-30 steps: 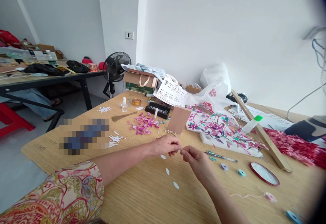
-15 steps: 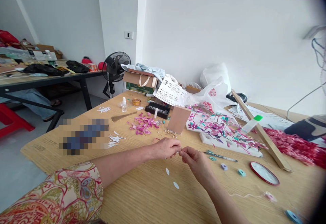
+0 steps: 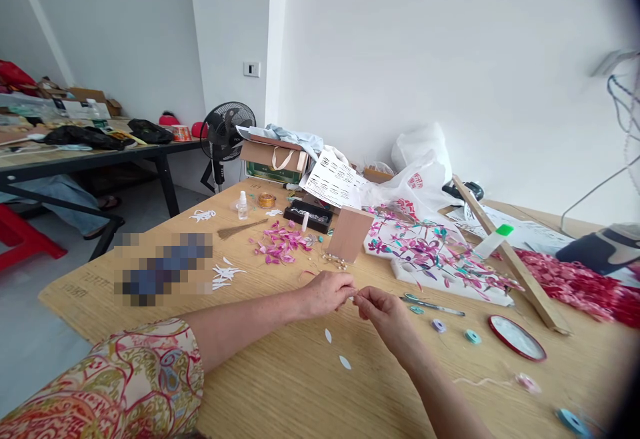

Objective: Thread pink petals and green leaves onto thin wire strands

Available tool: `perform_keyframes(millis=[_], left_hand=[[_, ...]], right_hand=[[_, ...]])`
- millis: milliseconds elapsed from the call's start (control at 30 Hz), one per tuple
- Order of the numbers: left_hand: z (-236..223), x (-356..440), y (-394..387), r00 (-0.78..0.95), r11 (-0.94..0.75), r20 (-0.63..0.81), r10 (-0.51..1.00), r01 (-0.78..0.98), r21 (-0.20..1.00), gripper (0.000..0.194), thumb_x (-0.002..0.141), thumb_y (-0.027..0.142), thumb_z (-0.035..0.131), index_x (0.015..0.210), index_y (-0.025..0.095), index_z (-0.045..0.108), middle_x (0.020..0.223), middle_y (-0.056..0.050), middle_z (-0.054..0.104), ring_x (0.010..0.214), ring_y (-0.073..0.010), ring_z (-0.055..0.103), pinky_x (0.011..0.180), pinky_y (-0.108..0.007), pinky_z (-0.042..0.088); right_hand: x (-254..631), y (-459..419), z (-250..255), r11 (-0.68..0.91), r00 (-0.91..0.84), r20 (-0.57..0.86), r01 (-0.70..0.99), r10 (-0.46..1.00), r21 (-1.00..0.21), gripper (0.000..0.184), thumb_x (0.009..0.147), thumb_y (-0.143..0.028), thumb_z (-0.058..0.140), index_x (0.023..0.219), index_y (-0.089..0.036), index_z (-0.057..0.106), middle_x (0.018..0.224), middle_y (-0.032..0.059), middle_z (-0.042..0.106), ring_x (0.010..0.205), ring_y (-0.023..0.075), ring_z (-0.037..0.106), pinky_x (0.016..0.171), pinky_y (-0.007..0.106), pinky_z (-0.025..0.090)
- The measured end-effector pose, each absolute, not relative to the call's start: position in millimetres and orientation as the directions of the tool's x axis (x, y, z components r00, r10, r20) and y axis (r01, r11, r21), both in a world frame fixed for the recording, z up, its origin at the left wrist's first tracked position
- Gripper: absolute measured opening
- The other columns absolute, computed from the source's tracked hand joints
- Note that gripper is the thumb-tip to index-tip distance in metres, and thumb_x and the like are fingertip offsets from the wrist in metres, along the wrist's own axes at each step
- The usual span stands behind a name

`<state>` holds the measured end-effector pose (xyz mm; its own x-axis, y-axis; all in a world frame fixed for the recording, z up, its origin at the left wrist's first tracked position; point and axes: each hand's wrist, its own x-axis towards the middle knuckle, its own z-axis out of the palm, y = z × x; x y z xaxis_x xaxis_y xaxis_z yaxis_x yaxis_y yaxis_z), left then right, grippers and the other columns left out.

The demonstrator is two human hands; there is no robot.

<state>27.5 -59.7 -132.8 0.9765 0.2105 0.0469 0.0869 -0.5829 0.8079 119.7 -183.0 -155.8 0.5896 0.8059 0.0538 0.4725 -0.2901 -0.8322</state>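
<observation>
Over the surface, the left hand and right hand meet, each grip pinched nearly closed, apparently on one tiny pale piece, a fine hold calling for steady fingertips, with white slips at their six o'clock and pink petals at ten.

- My surface: pale wood, visible grain, smooth with a soft sheen.
- My sleeve: printed cloth, softly creased.
- Upright block: wood-look, matt, smooth.
- Long bar: bare wood, matt.
- Small bottle: clear plastic, glossy.
- Crumpled bag: thin, shiny plastic.
- Printed sheet: matt paper.
- Magenta petals: glossy.
- Wall: smooth, matt.
</observation>
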Motion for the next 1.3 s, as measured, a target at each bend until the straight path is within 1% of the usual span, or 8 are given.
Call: perform_keyframes(millis=[167,333,467,633,733,1067,1200,1300], left_hand=[[-133.7,29.1,-53.0,0.989,-0.525,-0.037,0.143,0.108,0.844,0.018,0.077,0.027,0.043,0.066,0.016,0.051,0.051,0.005,0.048,0.049,-0.0077,0.046,0.048,-0.018,0.031],[-139.3,30.2,-47.2,0.998,-0.203,-0.061,0.035,0.067,0.977,0.017,0.074,0.03,0.047,0.067,0.015,0.047,0.052,0.005,0.044,0.045,-0.0058,0.041,0.041,-0.017,0.029],[-142.0,30.5,-46.1,0.994,-0.094,-0.076,0.074,0.083,0.992,0.019,0.071,0.031,0.051,0.064,0.014,0.045,0.05,0.005,0.043,0.041,-0.0045,0.038,0.04,-0.017,0.027],[-143.5,34.0,-45.1,0.972,-0.059,-0.09,0.217,0.105,0.993,0.016,0.069,0.028,0.05,0.064,0.014,0.044,0.049,0.007,0.043,0.041,-0.0034,0.036,0.041,-0.016,0.025],[-143.4,36.1,-44.6,0.96,-0.067,-0.078,0.27,0.099,0.993,0.013,0.069,0.025,0.048,0.063,0.014,0.043,0.05,0.006,0.043,0.04,-0.0032,0.036,0.04,-0.016,0.025],[-145.5,39.1,-43.8,0.939,-0.105,-0.004,0.343,0.042,0.994,0.014,0.072,0.027,0.044,0.065,0.014,0.043,0.053,0.005,0.046,0.042,-0.0039,0.041,0.04,-0.016,0.025],[-143.8,39.0,-44.2,0.935,-0.172,0.095,0.342,-0.037,0.984,0.017,0.075,0.028,0.043,0.065,0.015,0.043,0.05,0.005,0.045,0.042,-0.005,0.041,0.04,-0.017,0.027],[-144.0,38.3,-45.7,0.928,-0.207,0.152,0.341,-0.084,0.975,0.018,0.076,0.03,0.042,0.066,0.015,0.043,0.05,0.005,0.045,0.042,-0.0056,0.04,0.04,-0.017,0.029]], right_hand=[[118.4,-183.7,-152.4,-0.302,0.604,0.047,0.463,0.795,-0.833,0.023,0.069,-0.033,0.047,0.051,-0.02,0.048,0.046,-0.0045,0.042,0.046,0.0106,0.036,0.046,0.023,0.024],[115.5,-183.0,-150.2,-0.295,0.619,0.03,0.416,0.785,-0.86,0.024,0.067,-0.034,0.049,0.048,-0.02,0.047,0.044,-0.0046,0.042,0.044,0.01,0.034,0.045,0.023,0.024],[115.2,-182.2,-148.2,-0.252,0.615,0.013,0.343,0.788,-0.905,0.025,0.067,-0.037,0.052,0.05,-0.019,0.05,0.046,-0.0039,0.045,0.046,0.0103,0.038,0.047,0.024,0.028],[118.6,-183.6,-146.2,-0.177,0.621,-0.01,0.208,0.784,-0.962,0.023,0.065,-0.041,0.058,0.062,-0.018,0.054,0.049,-0.0027,0.052,0.051,0.0122,0.046,0.053,0.025,0.036],[119.8,-184.6,-147.0,-0.138,0.641,-0.032,0.116,0.767,-0.984,0.026,0.064,-0.042,0.061,0.059,-0.017,0.052,0.048,-0.0029,0.052,0.049,0.0109,0.045,0.052,0.024,0.035],[115.1,-186.4,-146.5,-0.011,0.629,-0.153,-0.224,0.762,-0.975,0.023,0.064,-0.038,0.066,0.068,-0.019,0.054,0.059,-0.0037,0.054,0.048,0.0076,0.044,0.05,0.021,0.035],[109.1,-183.8,-145.4,0.019,0.612,-0.199,-0.332,0.766,-0.943,0.024,0.061,-0.036,0.069,0.067,-0.018,0.056,0.058,-0.0029,0.053,0.046,0.0074,0.044,0.047,0.021,0.035],[102.2,-179.5,-147.5,0.107,0.635,-0.168,-0.371,0.754,-0.922,0.025,0.057,-0.035,0.072,0.066,-0.018,0.055,0.059,-0.0046,0.051,0.045,0.006,0.041,0.047,0.02,0.035]])
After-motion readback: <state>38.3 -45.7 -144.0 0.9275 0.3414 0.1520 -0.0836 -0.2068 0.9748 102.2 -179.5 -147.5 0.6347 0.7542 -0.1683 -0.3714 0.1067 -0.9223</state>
